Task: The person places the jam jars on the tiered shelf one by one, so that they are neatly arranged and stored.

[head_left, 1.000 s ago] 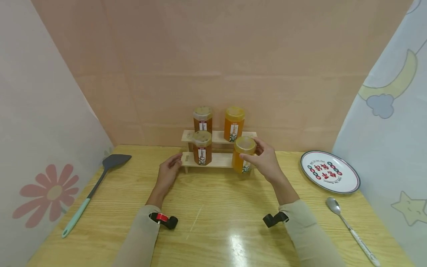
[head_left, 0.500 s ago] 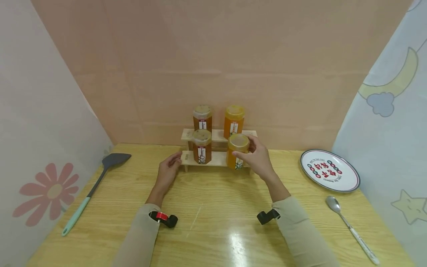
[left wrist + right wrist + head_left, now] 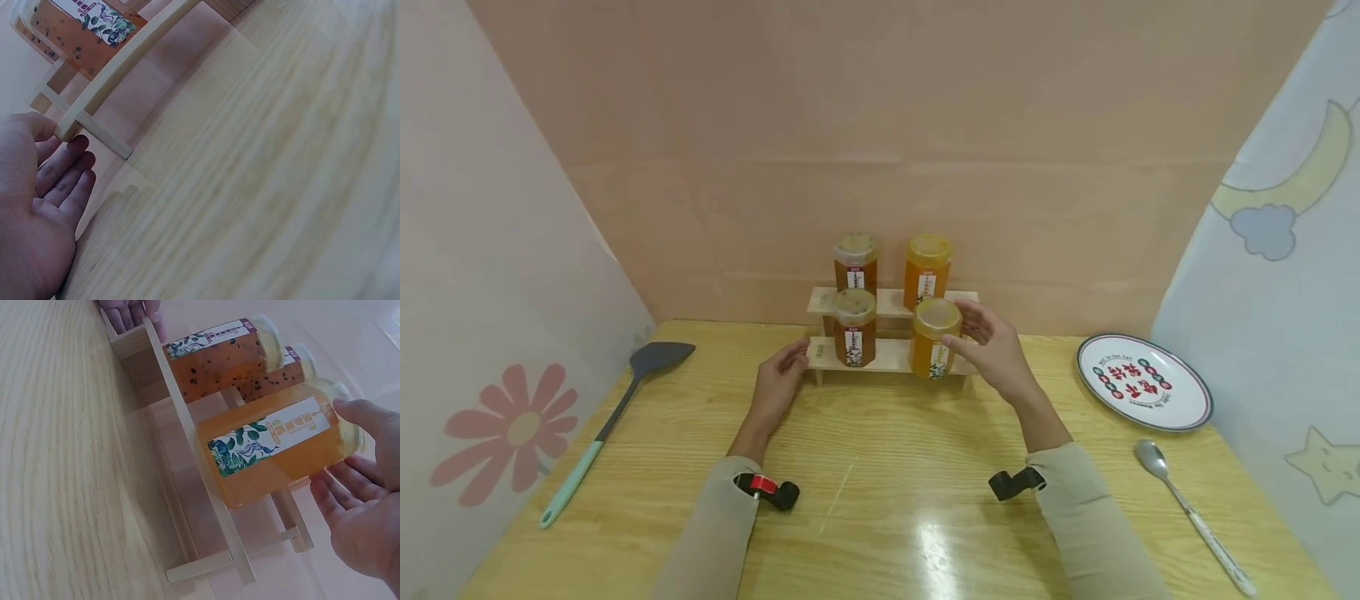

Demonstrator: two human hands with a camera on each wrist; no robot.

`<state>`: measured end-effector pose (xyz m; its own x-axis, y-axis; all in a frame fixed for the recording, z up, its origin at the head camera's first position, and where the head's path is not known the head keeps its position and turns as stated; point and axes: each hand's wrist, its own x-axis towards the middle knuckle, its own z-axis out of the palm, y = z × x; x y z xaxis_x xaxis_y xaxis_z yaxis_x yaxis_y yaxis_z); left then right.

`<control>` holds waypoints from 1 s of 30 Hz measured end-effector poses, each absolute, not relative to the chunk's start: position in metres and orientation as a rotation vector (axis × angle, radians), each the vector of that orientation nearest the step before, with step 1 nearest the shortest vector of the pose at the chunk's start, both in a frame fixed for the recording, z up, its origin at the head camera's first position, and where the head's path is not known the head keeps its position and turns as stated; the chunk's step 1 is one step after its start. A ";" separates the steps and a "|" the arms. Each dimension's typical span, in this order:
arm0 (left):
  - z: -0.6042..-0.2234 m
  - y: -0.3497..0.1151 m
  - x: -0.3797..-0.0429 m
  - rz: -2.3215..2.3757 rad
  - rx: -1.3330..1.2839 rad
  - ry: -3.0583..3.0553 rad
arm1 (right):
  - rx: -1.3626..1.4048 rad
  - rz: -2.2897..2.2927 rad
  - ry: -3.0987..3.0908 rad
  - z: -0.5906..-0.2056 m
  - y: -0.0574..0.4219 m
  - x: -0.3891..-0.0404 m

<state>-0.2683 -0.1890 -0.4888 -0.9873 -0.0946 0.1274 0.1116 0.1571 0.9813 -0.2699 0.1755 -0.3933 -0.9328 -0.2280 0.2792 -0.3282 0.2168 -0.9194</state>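
Observation:
A two-tier wooden rack (image 3: pixel 895 357) carries two jars on each tier. On the lower tier's right stands an orange jar (image 3: pixel 931 354) with a yellow lid. My right hand (image 3: pixel 1000 354) is beside it, fingers spread and relaxed; in the right wrist view the thumb (image 3: pixel 362 414) is at the lid and the other fingers stand apart from the jar. My left hand (image 3: pixel 777 385) holds the left end of the lower shelf, thumb at the edge and fingers curled beneath. To the right of that hand is a darker jar (image 3: pixel 854 333) with black specks, upright on the lower tier.
Behind, the upper tier bears another dark jar (image 3: pixel 856 262) and another orange jar (image 3: pixel 927 271). A spatula (image 3: pixel 617 408) lies at the left of the table. A patterned plate (image 3: pixel 1093 371) and a metal spoon (image 3: pixel 1187 508) lie at the right.
The orange jar has moved left and settled on the lower tier. My right hand gripped it before; now its fingers have loosened and shifted right. The left hand has stayed put.

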 end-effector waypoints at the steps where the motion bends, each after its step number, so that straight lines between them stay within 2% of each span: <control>1: -0.489 -0.189 -0.268 -1.942 -0.012 -2.263 | 0.539 1.831 -2.382 -0.394 0.174 -0.270; 30: -0.487 -0.189 -0.263 -1.964 0.000 -2.267 | 0.418 1.735 -2.360 -0.395 0.146 -0.273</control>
